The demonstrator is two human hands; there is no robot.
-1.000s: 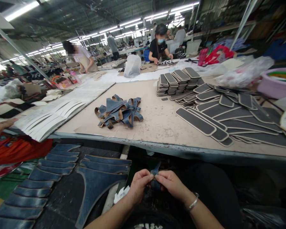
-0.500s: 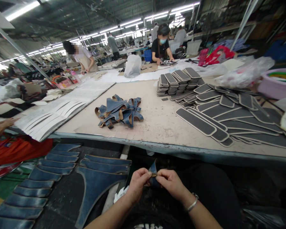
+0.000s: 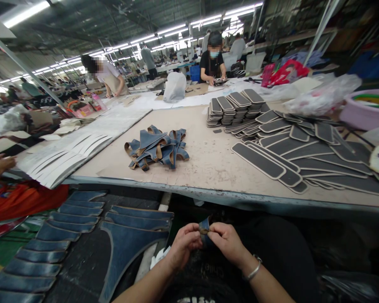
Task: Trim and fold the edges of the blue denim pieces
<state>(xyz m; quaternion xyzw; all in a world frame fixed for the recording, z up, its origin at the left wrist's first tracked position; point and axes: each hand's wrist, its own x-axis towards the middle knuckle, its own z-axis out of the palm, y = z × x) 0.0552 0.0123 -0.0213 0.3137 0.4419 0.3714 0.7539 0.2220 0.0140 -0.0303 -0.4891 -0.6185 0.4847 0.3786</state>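
Note:
Over my lap, my left hand (image 3: 187,243) and my right hand (image 3: 226,240) face each other, both closed on a small blue leather piece (image 3: 204,224). Its tan underside shows where it is folded between my fingertips. The lower part of the piece is partly hidden behind my fingers. To the left of my left hand, larger curved blue leather pieces (image 3: 126,240) lie overlapped on a black board (image 3: 78,256). A heap of folded blue leather pieces (image 3: 159,147) with tan undersides sits on the table (image 3: 205,168) in front of me.
Dark grey panels with pale edges (image 3: 262,162) lie spread and stacked on the right. White strips (image 3: 72,155) rest at the left, near a co-worker's hand (image 3: 0,168). A white plastic bag (image 3: 174,87) and a masked person (image 3: 213,63) are across the table.
My left fingers have shifted slightly on the blue leather piece, and its upper end stands lower. The co-worker's hand at far left has changed pose.

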